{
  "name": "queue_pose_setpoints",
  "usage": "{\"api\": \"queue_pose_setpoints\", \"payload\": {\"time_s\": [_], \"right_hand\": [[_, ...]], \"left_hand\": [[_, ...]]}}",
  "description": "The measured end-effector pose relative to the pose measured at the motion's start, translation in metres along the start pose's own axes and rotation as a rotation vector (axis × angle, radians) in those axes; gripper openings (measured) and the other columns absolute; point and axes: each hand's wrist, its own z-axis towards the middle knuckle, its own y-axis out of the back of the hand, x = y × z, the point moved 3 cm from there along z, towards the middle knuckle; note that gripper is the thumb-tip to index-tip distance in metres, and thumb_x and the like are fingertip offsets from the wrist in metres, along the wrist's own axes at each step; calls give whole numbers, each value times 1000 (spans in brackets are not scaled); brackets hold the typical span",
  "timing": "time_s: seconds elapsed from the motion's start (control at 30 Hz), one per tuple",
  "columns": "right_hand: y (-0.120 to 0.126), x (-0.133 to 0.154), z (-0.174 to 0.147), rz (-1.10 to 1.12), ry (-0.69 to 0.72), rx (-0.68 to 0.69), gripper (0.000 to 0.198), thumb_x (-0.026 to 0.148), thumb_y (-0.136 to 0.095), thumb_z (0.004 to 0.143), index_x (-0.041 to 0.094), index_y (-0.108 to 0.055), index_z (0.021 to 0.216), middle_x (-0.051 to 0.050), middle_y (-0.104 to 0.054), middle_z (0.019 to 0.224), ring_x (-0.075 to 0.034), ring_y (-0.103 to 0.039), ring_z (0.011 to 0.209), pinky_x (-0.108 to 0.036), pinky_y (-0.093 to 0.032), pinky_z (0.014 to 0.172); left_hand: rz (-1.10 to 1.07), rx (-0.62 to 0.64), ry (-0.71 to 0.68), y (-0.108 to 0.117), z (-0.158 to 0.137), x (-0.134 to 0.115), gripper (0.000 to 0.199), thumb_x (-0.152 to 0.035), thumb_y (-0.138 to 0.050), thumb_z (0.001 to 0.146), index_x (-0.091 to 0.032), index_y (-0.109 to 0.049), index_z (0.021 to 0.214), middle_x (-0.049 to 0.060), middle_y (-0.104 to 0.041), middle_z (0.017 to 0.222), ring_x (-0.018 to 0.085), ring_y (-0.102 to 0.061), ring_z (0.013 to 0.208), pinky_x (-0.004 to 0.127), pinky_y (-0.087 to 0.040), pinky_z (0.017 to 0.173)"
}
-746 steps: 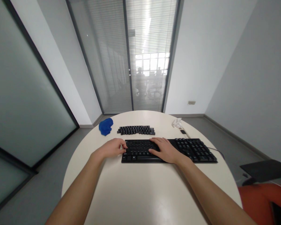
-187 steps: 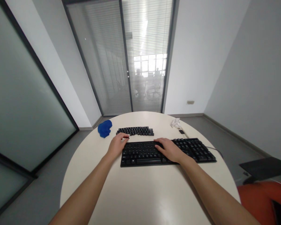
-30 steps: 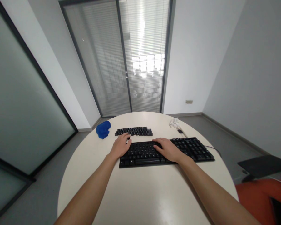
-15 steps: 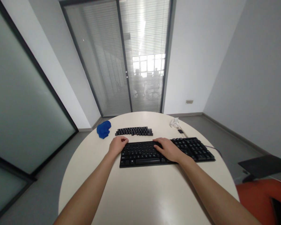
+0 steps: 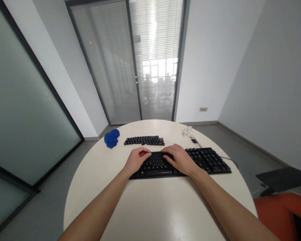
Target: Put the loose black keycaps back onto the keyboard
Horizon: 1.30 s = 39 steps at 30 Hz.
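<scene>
A black keyboard [image 5: 158, 173] lies across the round table, its upper left part showing bare sockets where keycaps are off. Over that part is my left hand [image 5: 137, 159], thumb and forefinger pinched together at the back edge. Whatever is between those fingertips is too small to make out. My right hand [image 5: 179, 159] rests on the middle of the keyboard, fingers stretched forward and thumb apart, partly hiding the keys. Behind the keyboard, loose black keycaps [image 5: 145, 140] stand in several rows.
A crumpled blue cloth [image 5: 112, 138] lies at the table's left edge. At the back right are a white crumpled item [image 5: 187, 131] and a thin stick-like tool with a dark part [image 5: 194, 141]. A cable [image 5: 229, 158] runs off the right edge, near an orange chair [image 5: 278, 214].
My left hand has moved right, from the keyboard's upper left corner to over its bare sockets. My right hand has shifted only slightly, staying on the keyboard.
</scene>
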Motion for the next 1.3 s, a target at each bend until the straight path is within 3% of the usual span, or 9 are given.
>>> {"api": "queue_pose_setpoints", "payload": {"time_s": [0.2,0.37,0.5,0.63,0.8,1.03,1.3], "right_hand": [[4,34,4,65,80,-48,23,37,-61,95,25,-65,114,-8,-73,110,-25,-64,104,-45,-38,105],[-3,37,4,80,87,-50,18,37,-60,96,24,-66,107,-6,-75,101,-23,-65,96,-40,-41,96],[-5,36,4,86,84,-45,20,40,-59,97,24,-66,107,-6,-75,99,-22,-65,95,-39,-41,93],[-6,31,5,90,39,-52,18,39,-63,95,22,-66,103,-6,-75,97,-22,-66,94,-39,-41,91],[-11,24,5,99,-40,-30,13,33,-69,90,22,-69,97,-3,-75,91,-22,-66,91,-38,-44,88],[-17,23,4,135,-40,33,13,35,-69,90,23,-73,95,-3,-75,92,-22,-67,90,-35,-47,85],[-22,21,3,153,21,71,20,37,-63,94,22,-76,99,-6,-74,96,-22,-64,97,-34,-48,89]], "left_hand": [[-200,23,114,-15,-8,-1,31,-43,-77,76,-18,-68,93,5,-75,87,21,-72,85,34,-57,82],[-225,46,139,-19,-12,-4,35,-45,-77,78,-18,-64,98,3,-74,79,20,-72,75,32,-58,73],[-216,58,129,-20,-12,-5,29,-42,-73,82,-19,-63,96,3,-74,78,20,-72,76,32,-57,74],[9,48,-8,-12,-11,-9,14,-30,-64,88,-20,-67,96,4,-74,93,21,-70,89,32,-55,82],[391,110,-142,0,-13,-9,13,-23,-65,89,-23,-74,98,3,-75,102,23,-67,100,37,-50,93],[441,203,-223,-5,-18,-10,20,-21,-67,90,-26,-73,108,0,-75,110,22,-65,104,35,-47,97],[530,228,-239,-12,-20,-12,13,-23,-66,91,-26,-75,100,-1,-76,103,21,-66,99,33,-47,92]]}}
